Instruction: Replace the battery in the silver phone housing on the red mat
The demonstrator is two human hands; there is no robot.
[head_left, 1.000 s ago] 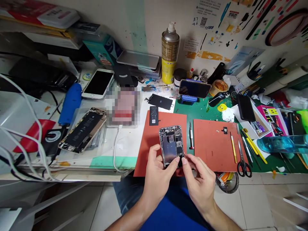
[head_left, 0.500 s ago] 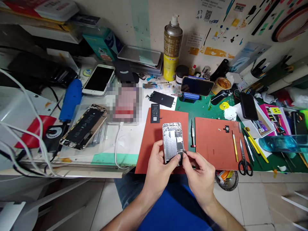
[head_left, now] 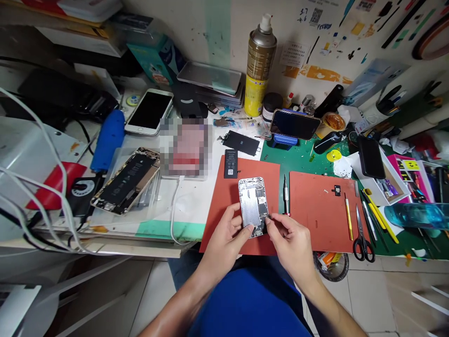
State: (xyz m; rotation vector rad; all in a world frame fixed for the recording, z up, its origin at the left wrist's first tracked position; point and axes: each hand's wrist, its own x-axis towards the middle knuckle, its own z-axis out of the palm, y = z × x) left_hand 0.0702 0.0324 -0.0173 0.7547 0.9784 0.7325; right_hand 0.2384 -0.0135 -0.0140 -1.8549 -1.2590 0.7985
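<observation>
An opened phone housing (head_left: 251, 206), silver inside with a dark circuit board down its right side, is tilted above the left red-brown mat. My left hand (head_left: 224, 243) grips its lower left, thumb over the bottom edge and fingers along the side. My right hand (head_left: 291, 238) is closed in a pinch at the housing's lower right edge; whatever sits between the fingertips is too small and hidden to name. Just beyond the housing lies a black phone battery (head_left: 230, 164) at the mat's far edge. A screwdriver (head_left: 286, 195) rests to the right, between the two mats.
On the right mat (head_left: 305, 206) are a small black part (head_left: 337, 190), a yellow-handled tool (head_left: 348, 219) and scissors (head_left: 363, 238). A spray can (head_left: 259, 65) stands behind. Leftward lie another opened phone (head_left: 126, 181) and white cables (head_left: 52, 187). A phone (head_left: 294, 124) leans on a blue stand.
My right hand's pinch has shifted slightly up along the housing's right edge. My left thumb has drawn back left, uncovering more of the lower end. The whole view has shifted slightly.
</observation>
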